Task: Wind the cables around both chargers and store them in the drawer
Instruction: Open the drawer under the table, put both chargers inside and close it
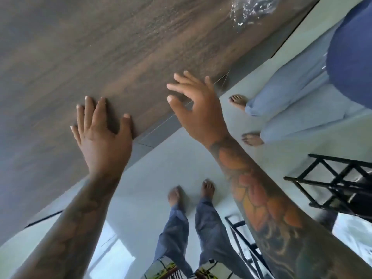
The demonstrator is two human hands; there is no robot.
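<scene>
My left hand [100, 133] lies flat with spread fingers on the dark wooden tabletop [100, 47], close to its near edge. My right hand [193, 101] hovers over the table's edge with loosely spread fingers and holds nothing. Under the edge runs a grey drawer front [159, 131] with thin seams; it looks closed. No charger or cable is in view. The picture is tilted and blurred.
A crinkled clear plastic wrap [251, 9] lies at the table's far right. Another person in light jeans stands barefoot [251, 137] on the pale floor to the right. Black chair frames [338, 182] stand at the right, near my own feet [191, 192].
</scene>
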